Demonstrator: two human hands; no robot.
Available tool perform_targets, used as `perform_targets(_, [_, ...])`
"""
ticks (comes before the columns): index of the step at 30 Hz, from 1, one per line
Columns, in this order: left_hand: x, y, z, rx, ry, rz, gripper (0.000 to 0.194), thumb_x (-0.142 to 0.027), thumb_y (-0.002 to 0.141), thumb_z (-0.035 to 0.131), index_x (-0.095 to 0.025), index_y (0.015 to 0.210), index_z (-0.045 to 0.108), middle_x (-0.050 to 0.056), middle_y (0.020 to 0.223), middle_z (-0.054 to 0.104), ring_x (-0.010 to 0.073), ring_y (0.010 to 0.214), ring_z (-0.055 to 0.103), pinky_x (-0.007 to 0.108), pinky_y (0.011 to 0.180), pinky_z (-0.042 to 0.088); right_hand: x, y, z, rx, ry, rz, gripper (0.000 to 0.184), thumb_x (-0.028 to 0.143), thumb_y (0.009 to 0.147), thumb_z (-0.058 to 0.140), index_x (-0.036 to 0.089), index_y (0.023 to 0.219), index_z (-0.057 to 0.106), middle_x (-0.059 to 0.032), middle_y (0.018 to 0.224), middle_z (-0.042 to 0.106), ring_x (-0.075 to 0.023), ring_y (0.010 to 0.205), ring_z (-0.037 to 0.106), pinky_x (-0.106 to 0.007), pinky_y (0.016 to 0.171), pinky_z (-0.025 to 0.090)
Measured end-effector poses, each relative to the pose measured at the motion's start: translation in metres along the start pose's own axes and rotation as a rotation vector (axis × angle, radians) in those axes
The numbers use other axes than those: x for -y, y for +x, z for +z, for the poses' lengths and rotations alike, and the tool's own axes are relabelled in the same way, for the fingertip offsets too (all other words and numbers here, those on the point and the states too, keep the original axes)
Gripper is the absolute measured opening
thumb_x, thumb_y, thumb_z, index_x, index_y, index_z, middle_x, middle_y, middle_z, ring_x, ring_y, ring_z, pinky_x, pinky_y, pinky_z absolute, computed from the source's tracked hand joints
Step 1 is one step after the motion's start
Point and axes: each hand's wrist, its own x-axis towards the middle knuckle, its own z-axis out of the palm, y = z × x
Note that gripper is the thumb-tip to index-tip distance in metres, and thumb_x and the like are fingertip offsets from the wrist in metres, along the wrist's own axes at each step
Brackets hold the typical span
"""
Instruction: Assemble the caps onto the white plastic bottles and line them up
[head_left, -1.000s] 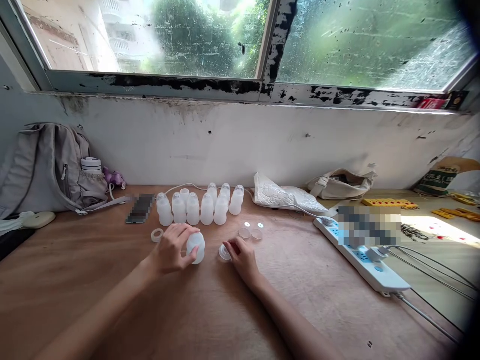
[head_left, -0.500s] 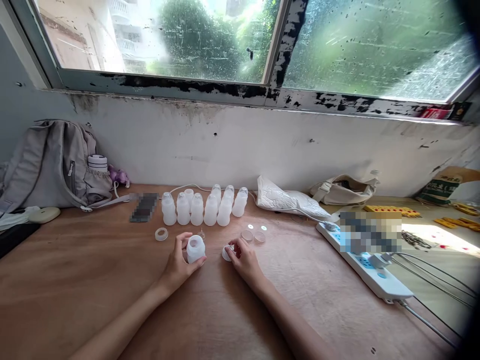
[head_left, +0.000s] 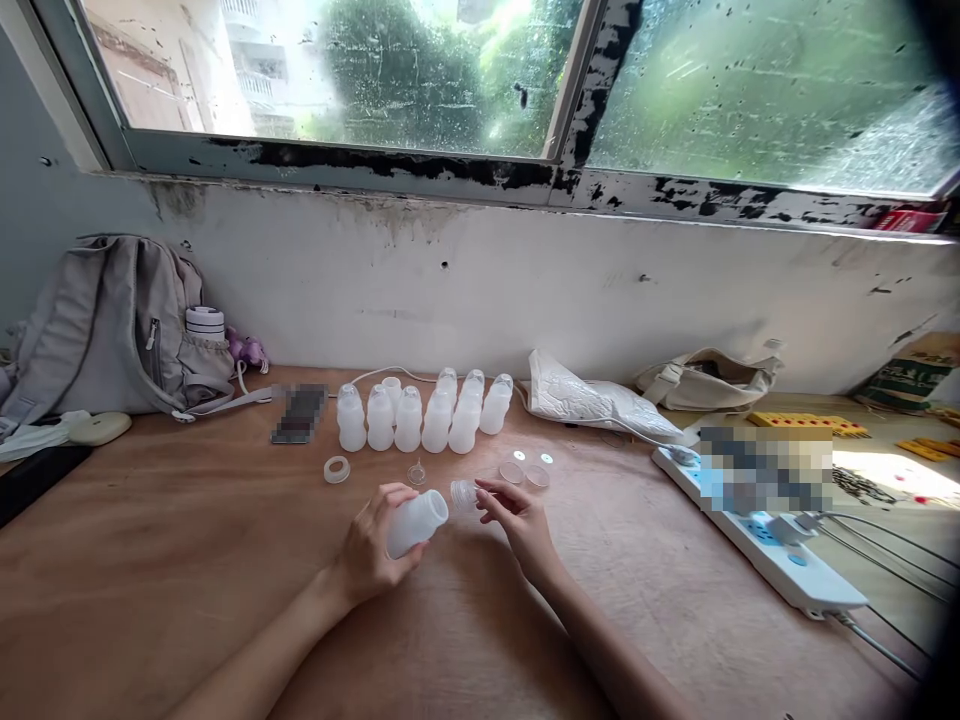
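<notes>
My left hand [head_left: 379, 540] is wrapped round a frosted white baby bottle [head_left: 414, 524], tilted with its uncovered mouth toward the right. Just right of that mouth, my right hand [head_left: 517, 520] pinches a clear ribbed cap-like piece [head_left: 463, 494] by its right end. Bottle and clear piece are a little apart. Beyond my left hand lie a white ring [head_left: 337, 470] and a small clear nipple-shaped part [head_left: 416, 472]. Two clear round discs [head_left: 512, 473] rest beyond my right hand, with two small white discs [head_left: 519, 456] behind them.
Several capped frosted bottles [head_left: 407, 420] stand in rows at the back. A phone [head_left: 298, 415] and grey backpack [head_left: 112, 325] are to the left. A white power strip [head_left: 757, 535] with cables runs along the right, and a silvery-white packet [head_left: 600, 400] lies by the wall.
The bottle has moved right and tipped over from nearly upright, its mouth now toward my right hand. My right hand has lifted the clear piece from the table. The view has shifted slightly.
</notes>
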Motion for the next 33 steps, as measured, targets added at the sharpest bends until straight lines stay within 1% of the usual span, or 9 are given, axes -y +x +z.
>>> perform_targets(3, [0.003,0.0,-0.004,0.059,0.089,0.126,0.052,-0.023,0.07,0.058,-0.021,0.118,0.038,0.01,0.108,0.053,0.0233,0.097,0.054,0.035,0.081,0.047,0.001,-0.001,0.002,-0.015,0.161,0.089,0.027,0.035,0.066,0.067,0.016,0.086,0.066,-0.0049,0.074,0.063,-0.0168,0.067,0.058,-0.028,0.055,0.049])
perform_targets(5, [0.005,-0.001,-0.005,0.071,0.117,0.179,0.054,-0.024,0.071,0.057,-0.021,0.121,0.036,0.01,0.108,0.055,0.0233,0.096,0.055,0.035,0.08,0.047,0.002,-0.002,0.003,-0.013,0.251,0.15,0.026,0.034,0.065,0.068,0.017,0.084,0.066,-0.0048,0.076,0.062,-0.0167,0.068,0.059,-0.029,0.056,0.05])
perform_targets(8, [0.007,-0.001,-0.006,0.067,0.095,0.208,0.053,-0.025,0.072,0.056,-0.021,0.121,0.034,0.009,0.107,0.058,0.0225,0.096,0.056,0.035,0.081,0.047,0.006,-0.003,0.004,0.02,0.329,0.212,0.025,0.033,0.065,0.068,0.017,0.084,0.066,-0.0052,0.079,0.063,-0.0174,0.071,0.059,-0.029,0.058,0.05])
perform_targets(10, [0.007,-0.001,-0.005,0.068,0.074,0.21,0.05,-0.025,0.073,0.055,-0.022,0.118,0.035,0.009,0.107,0.059,0.0222,0.097,0.057,0.035,0.081,0.048,0.008,-0.005,0.005,0.058,0.337,0.217,0.026,0.033,0.064,0.068,0.017,0.085,0.066,-0.0062,0.081,0.063,-0.018,0.072,0.059,-0.029,0.059,0.051])
perform_targets(16, [0.009,-0.001,-0.006,0.084,0.086,0.196,0.047,-0.026,0.073,0.054,-0.022,0.117,0.037,0.009,0.109,0.058,0.023,0.099,0.057,0.036,0.083,0.048,0.01,-0.01,0.009,0.138,0.321,0.2,0.023,0.033,0.066,0.067,0.017,0.084,0.066,-0.0067,0.085,0.065,-0.0183,0.075,0.06,-0.03,0.062,0.051])
perform_targets(23, [0.011,-0.001,-0.007,0.088,0.115,0.216,0.047,-0.025,0.073,0.055,-0.02,0.117,0.038,0.01,0.109,0.059,0.0222,0.098,0.057,0.034,0.081,0.048,0.011,-0.012,0.01,0.172,0.272,0.178,0.021,0.03,0.07,0.064,0.017,0.086,0.065,-0.0064,0.081,0.065,-0.0173,0.075,0.059,-0.029,0.064,0.049])
perform_targets(25, [0.01,-0.001,-0.007,0.087,0.118,0.218,0.047,-0.025,0.073,0.056,-0.02,0.116,0.038,0.009,0.109,0.059,0.022,0.097,0.058,0.034,0.08,0.048,0.011,-0.012,0.011,0.17,0.252,0.164,0.022,0.031,0.07,0.064,0.017,0.086,0.064,-0.0058,0.078,0.064,-0.017,0.074,0.058,-0.028,0.061,0.049])
perform_targets(29, [0.009,-0.001,-0.007,0.085,0.116,0.221,0.046,-0.024,0.073,0.056,-0.02,0.116,0.039,0.01,0.109,0.059,0.0223,0.097,0.058,0.034,0.081,0.048,0.01,-0.012,0.012,0.162,0.165,0.139,0.025,0.038,0.069,0.063,0.015,0.078,0.062,-0.0025,0.062,0.06,-0.0135,0.057,0.054,-0.023,0.047,0.043])
perform_targets(33, [0.009,-0.002,-0.006,0.095,0.109,0.264,0.047,-0.024,0.073,0.056,-0.019,0.116,0.04,0.01,0.109,0.06,0.0215,0.097,0.058,0.034,0.082,0.048,0.007,-0.014,0.012,0.172,-0.034,0.05,0.03,0.043,0.076,0.054,0.017,0.062,0.049,0.0037,0.05,0.047,-0.0079,0.043,0.041,-0.021,0.04,0.033])
